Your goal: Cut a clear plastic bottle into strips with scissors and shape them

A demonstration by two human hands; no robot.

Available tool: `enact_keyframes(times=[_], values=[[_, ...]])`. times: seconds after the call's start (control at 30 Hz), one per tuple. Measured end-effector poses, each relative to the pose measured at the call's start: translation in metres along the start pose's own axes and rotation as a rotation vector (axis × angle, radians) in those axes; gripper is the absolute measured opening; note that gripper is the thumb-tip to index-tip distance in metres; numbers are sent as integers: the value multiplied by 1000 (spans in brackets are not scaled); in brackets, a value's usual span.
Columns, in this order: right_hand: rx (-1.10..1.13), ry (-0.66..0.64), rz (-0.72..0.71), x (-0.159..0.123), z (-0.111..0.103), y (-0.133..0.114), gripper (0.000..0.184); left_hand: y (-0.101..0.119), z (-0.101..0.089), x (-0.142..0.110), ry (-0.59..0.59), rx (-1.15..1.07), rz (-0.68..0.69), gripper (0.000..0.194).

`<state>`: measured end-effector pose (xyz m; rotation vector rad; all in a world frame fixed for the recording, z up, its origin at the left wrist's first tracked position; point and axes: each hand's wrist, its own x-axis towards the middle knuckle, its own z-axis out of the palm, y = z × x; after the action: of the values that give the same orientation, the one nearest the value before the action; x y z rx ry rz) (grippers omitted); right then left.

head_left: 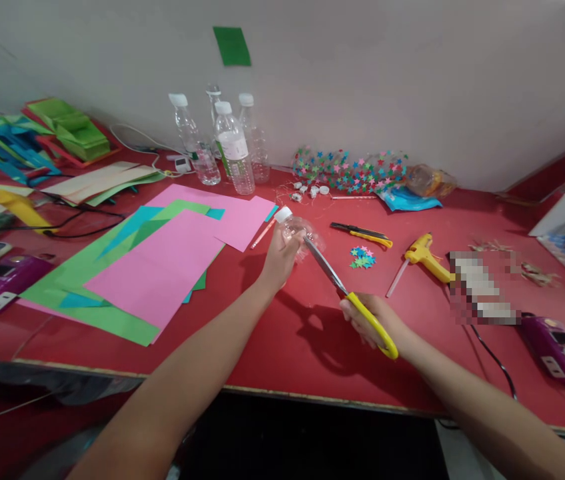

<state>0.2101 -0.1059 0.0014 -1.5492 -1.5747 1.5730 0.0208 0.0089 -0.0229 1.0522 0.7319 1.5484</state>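
Observation:
My left hand (281, 257) is closed around the clear top part of a plastic bottle (308, 233), whose white cap points up and to the left. In my right hand (370, 317) are scissors (330, 270) with yellow handles, held by the loops. Their blades reach up and left to the bottle piece, the tips close to my left fingers. Whether the blades are on the plastic's edge I cannot make out. Right of the bottle piece lie a yellow box cutter (362, 235) and a small pile of coloured paper stars (362, 257).
Pink and green paper sheets (157, 267) cover the table's left side. Several clear bottles (237, 157) stand at the wall, beside a star-covered clear bottle (350, 170) lying down. A yellow glue gun (427, 257) lies at right. Purple power strips (560, 350) sit at both sides.

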Motion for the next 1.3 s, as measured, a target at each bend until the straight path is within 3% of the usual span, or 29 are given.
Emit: enact_keyframes(times=[0.23, 0.67, 1.0, 1.3], values=[[-26, -17, -62, 0, -5, 3, 51, 5, 4, -3, -45, 80, 36, 28], [-9, 23, 11, -4, -1, -3, 50, 2, 4, -3, -92, -40, -27, 42], [-16, 8, -29, 0, -4, 1, 54, 3, 0, 1, -200, 282, 226, 38], [-9, 52, 24, -5, -2, -7, 52, 8, 1, 1, -231, 225, 192, 44]])
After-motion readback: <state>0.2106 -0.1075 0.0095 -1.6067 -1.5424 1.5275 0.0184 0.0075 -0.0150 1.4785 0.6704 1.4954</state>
